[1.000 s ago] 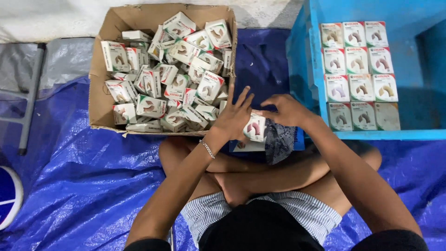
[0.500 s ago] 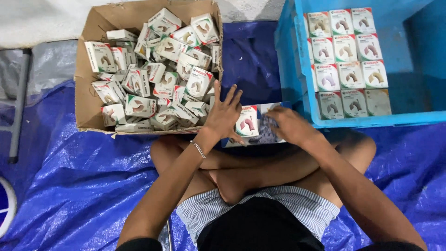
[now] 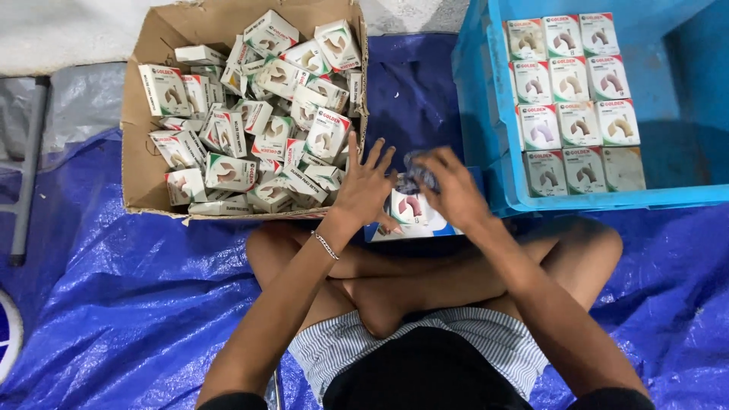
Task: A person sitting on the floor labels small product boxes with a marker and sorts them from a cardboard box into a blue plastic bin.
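Note:
My left hand [image 3: 366, 187] steadies a small white carton [image 3: 408, 206] with a curved pipe-fitting picture, fingers spread above it, thumb under it. My right hand [image 3: 449, 187] is closed on a crumpled dark patterned cloth [image 3: 419, 173] pressed at the top of that carton. The carton rests on a flat blue-and-white box [image 3: 414, 229] in front of my crossed legs. Left of my hands, a brown cardboard box [image 3: 144, 152] is heaped with several loose cartons of the same kind [image 3: 266, 114]. To the right, a blue plastic crate [image 3: 474, 91] holds the same cartons [image 3: 577, 99] in neat rows.
A crinkled blue tarp [image 3: 129, 288] covers the floor all around. A grey metal bar [image 3: 26, 175] lies at the far left over a grey sheet. A round blue-and-white object [image 3: 6, 334] shows at the lower left edge.
My right hand lifted the cloth from the carton's lower right side up to its top edge. My left hand stayed on the carton. The view shifted only slightly.

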